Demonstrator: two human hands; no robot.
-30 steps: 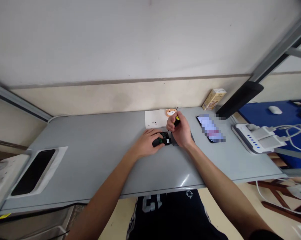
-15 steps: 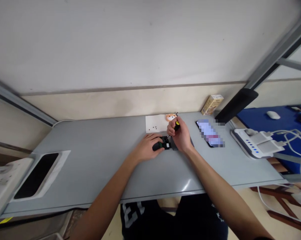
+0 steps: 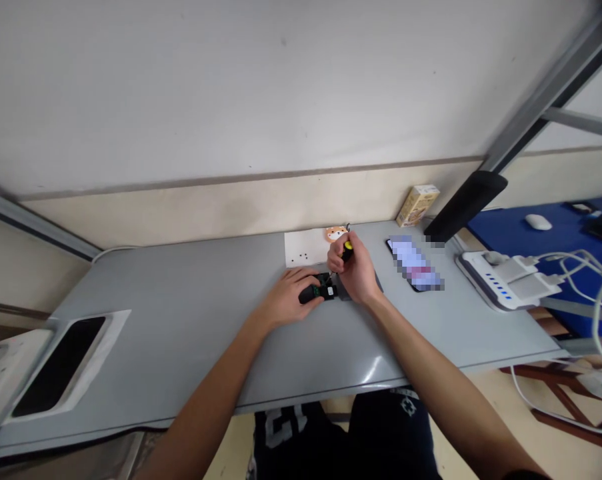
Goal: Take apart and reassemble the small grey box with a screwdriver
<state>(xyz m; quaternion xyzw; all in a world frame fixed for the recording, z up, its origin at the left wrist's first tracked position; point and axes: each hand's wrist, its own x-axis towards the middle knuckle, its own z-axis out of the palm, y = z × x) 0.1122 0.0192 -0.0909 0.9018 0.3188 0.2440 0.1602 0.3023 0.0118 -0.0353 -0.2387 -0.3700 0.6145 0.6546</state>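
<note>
Left hand (image 3: 287,297) pinches the black device (image 3: 308,294) at frame centre, right hand (image 3: 359,272) grips a yellow-and-black tool (image 3: 349,247) beside it, and the device, probably light, fragile inside, wants holding by its rounded casing.

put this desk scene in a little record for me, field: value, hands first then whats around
left hand: steadying a small black device with exposed green circuitry
right hand: gripping a black-and-yellow handled tool, shaft angled toward the device
behind hands: flat white sheet with tiny dark pieces, too small to identify; orange-and-white animal-face item
right side: lit-screen phone, tan printed carton, white-and-grey power strip
left side: flat black-faced slab
surface: glossy grey desk
</note>
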